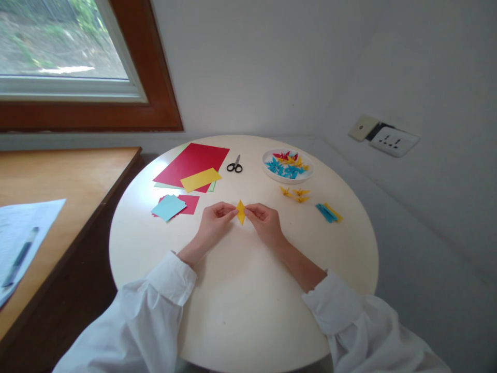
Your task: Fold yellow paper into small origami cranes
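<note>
Between my two hands is a small yellow folded paper (pixel 240 213), a narrow diamond standing point up. My left hand (pixel 218 216) pinches its left side between thumb and fingers. On the opposite side, the thumb and fingers of my right hand (pixel 264 218) are closed on it too. Several yellow paper cranes (pixel 300 192) sit beyond my right hand. Farther back, a round white dish (pixel 288 180) holds blue, yellow and red folded cranes. Blue and yellow folded paper strips (pixel 328 213) lie to the right.
Large red sheets (pixel 190 165) with a yellow strip (pixel 201 180) on top lie at the back left. Nearer are light blue squares (pixel 169 207) over red ones. Black-handled scissors (pixel 235 167) rest at the back middle. A wooden desk (pixel 89 171) with paper and a pen stands left.
</note>
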Motion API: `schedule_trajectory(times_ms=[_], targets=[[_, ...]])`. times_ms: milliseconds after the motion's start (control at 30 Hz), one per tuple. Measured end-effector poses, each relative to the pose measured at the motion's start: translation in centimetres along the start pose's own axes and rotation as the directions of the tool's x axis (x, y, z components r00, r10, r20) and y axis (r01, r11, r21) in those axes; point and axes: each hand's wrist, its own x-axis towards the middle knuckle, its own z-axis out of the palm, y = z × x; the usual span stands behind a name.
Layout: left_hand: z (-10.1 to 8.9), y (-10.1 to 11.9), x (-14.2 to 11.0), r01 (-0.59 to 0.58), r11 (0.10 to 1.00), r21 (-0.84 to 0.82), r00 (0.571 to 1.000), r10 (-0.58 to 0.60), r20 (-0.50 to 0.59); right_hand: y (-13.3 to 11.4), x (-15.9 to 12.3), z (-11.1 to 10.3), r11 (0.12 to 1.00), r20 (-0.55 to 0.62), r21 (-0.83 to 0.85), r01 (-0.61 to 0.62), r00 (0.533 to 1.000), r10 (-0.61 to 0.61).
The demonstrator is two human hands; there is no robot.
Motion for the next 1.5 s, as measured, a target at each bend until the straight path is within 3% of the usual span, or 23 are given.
schedule_trajectory(times_ms=[267,667,933,1167,1500], targets=[[0.0,-0.3,0.1,-0.017,0.999,-0.034,1.0,0.017,-0.006,-0.4,0.0,0.1,0.995,-0.014,0.089,-0.051,0.999,0.053],[0.1,-0.1,-0.1,-0.093,0.994,0.062,0.994,0.089,0.063,-0.4,-0.1,0.1,0.996,0.055,0.074,0.039,0.998,-0.043],[0.1,0.0,-0.1,-0.017,0.999,0.031,0.999,0.015,0.043,-0.7,-0.1,0.0,0.998,0.071,0.064,-0.027,0.997,0.022],[0.2,1.1,-0.3,0.126,0.968,-0.219,0.992,-0.122,0.032,-0.8,-0.2,-0.2,0.992,0.092,0.112,-0.059,0.995,0.049],[0.3,1.3,-0.4,0.141,0.956,-0.258,0.99,-0.13,0.059,-0.8,0.0,-0.1,0.983,0.072,0.159,-0.089,0.994,0.078]])
